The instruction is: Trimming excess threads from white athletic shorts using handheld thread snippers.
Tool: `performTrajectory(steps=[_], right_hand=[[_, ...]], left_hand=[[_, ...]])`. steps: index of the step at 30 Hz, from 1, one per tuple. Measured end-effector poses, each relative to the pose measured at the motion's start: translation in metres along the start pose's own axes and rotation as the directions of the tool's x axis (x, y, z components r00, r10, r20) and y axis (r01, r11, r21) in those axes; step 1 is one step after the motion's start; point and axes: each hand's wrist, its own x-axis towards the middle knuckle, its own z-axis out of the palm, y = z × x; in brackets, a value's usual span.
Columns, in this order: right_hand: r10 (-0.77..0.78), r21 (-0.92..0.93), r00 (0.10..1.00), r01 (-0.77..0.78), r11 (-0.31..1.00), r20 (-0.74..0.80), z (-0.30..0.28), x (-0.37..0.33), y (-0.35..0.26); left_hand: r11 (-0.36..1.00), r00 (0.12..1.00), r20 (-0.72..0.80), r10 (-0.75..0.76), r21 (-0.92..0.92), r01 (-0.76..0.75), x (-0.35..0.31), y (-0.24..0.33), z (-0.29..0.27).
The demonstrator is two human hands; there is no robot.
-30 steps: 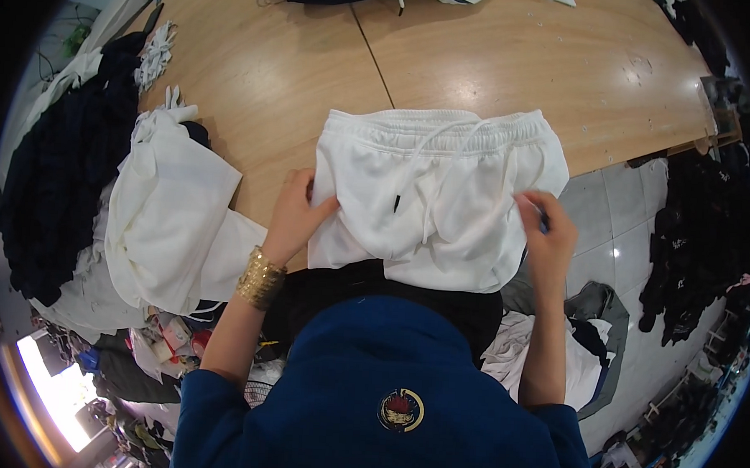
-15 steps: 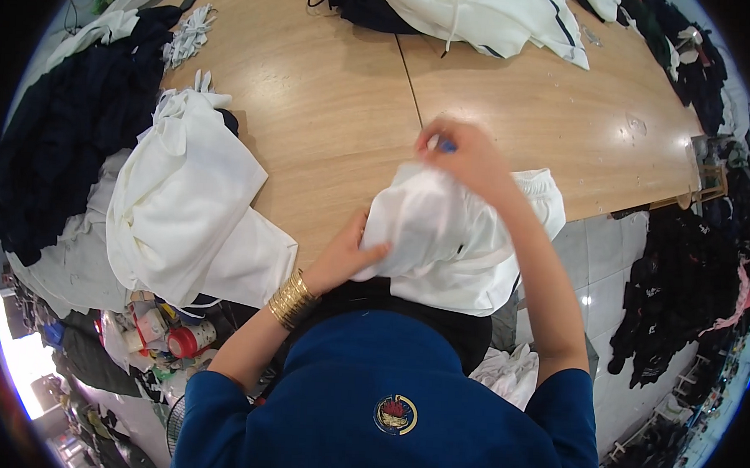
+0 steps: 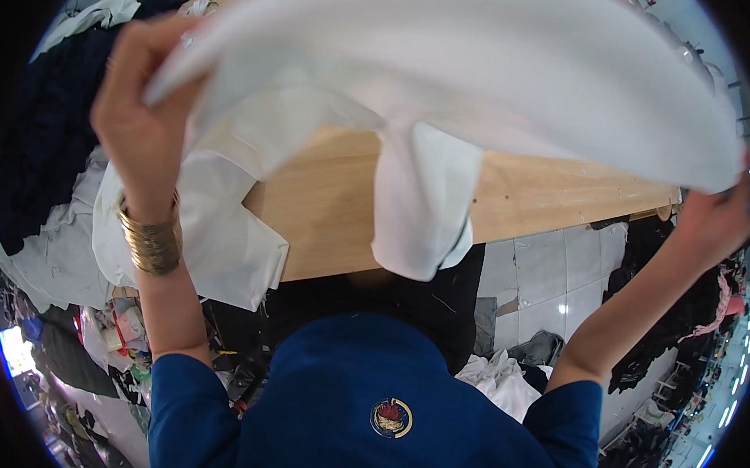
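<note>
1 head camera looks down, table [image 3: 523,186] close.

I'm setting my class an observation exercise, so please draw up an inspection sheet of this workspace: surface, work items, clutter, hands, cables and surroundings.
Surface: wooden table, partly hidden behind the white garment.
Work items: the white garment is held up, blurred, a narrower part hanging in the middle.
Clutter: white cloth at the table's left; dark fabric farther left.
Hands: left hand grips one end of the garment; right hand grips the opposite end.
Cables: nothing seen.
Surroundings: pale tiled floor and dark garments to the right.
</note>
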Motion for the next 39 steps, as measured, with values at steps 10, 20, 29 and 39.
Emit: performTrajectory(steps=[10,20,29,39], right_hand=[[0.779,-0.633,0.593,-0.527,0.567,0.204,0.009,-0.255,0.047],[0.713,-0.654,0.678,-0.458,0.602,0.182,0.025,-0.222,0.033],[0.648,-0.458,0.613,-0.464,0.759,0.453,0.102,-0.235,0.015],[0.662,-0.467,0.535,-0.468,0.75,0.526,0.115,-0.228,0.016]], left_hand=[[0.857,0.603,0.609,-0.515,0.356,0.373,-0.165,-0.041,0.014],[0.897,0.654,0.634,-0.414,0.162,0.411,-0.15,-0.015,0.073],[0.99,0.891,0.441,-0.111,-0.026,0.136,-0.144,-0.019,0.172],[0.993,0.86,0.506,-0.062,-0.055,0.104,-0.136,-0.037,0.173]])
